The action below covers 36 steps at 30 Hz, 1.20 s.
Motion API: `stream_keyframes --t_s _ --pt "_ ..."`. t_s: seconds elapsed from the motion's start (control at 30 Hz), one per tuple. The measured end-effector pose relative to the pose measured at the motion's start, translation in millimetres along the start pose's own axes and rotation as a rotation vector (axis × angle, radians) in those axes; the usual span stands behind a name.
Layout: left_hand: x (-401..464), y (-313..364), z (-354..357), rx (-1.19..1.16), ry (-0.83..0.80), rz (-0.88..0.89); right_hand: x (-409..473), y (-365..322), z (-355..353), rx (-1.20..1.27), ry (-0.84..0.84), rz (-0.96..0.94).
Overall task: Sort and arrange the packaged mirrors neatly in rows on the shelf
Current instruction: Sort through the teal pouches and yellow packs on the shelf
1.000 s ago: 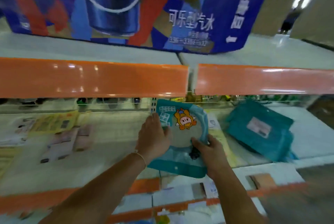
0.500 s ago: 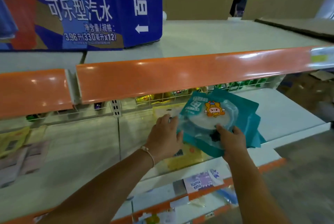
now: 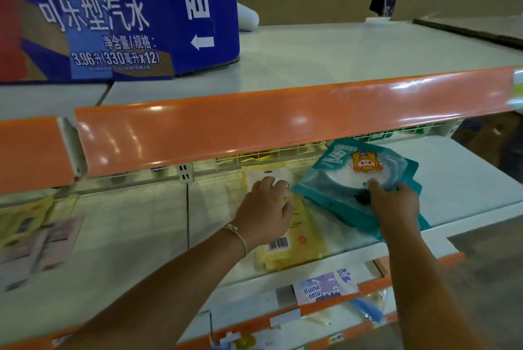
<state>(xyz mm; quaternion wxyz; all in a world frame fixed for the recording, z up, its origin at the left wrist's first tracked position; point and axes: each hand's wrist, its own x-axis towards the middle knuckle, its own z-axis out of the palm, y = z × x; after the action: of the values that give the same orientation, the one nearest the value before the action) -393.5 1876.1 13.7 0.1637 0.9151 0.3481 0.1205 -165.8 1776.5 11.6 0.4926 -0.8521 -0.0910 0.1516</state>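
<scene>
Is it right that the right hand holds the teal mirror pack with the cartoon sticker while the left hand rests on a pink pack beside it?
Not quite. The head view shows the left hand resting on a yellow pack, not a pink one. The rest stands: the right hand holds the teal mirror pack with the cartoon sticker, beside it on the shelf.

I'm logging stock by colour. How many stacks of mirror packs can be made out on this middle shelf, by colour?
Teal stack, under the right hand: 1
Yellow stack, under the left hand: 1
Yellow packs at the far left, blurred: 1
Pinkish packs at the far left, blurred: 1
Total: 4 groups; packs per stack cannot be counted.
</scene>
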Motion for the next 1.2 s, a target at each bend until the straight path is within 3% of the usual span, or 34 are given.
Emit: stream_keyframes --t_s 0.23,0.37,0.5,0.63,0.8,0.97,1.2 --pt "2.4 -4.2 8.9 -0.036 0.003 0.025 -10.4 0.6 0.7 -0.409 0.156 -0.133" --pt "-6.2 -13.9 8.1 -0.09 0.038 0.03 -32.4 -9.3 15.6 -0.391 0.193 -0.357" --pt "-27.1 -36.6 -3.6 -0.117 0.106 0.064 -65.4 -12.6 54.8 -0.281 0.07 -0.608" --pt "-62.4 -76.8 -19.0 -0.086 0.149 -0.027 -114.3 -10.9 100.8 -0.258 -0.11 -0.77" --pt "-118.4 -133.0 -49.9 -0.033 0.239 -0.144 -180.4 -16.1 154.6 -0.278 -0.292 -0.794" --pt "-188.0 -194.3 -82.6 -0.019 0.295 -0.3 -253.1 -27.3 192.7 -0.284 -0.371 -0.88" --pt "-285.7 -278.0 -118.1 -0.058 0.364 -0.404 -356.2 -32.6 243.2 -0.245 -0.498 -0.83"
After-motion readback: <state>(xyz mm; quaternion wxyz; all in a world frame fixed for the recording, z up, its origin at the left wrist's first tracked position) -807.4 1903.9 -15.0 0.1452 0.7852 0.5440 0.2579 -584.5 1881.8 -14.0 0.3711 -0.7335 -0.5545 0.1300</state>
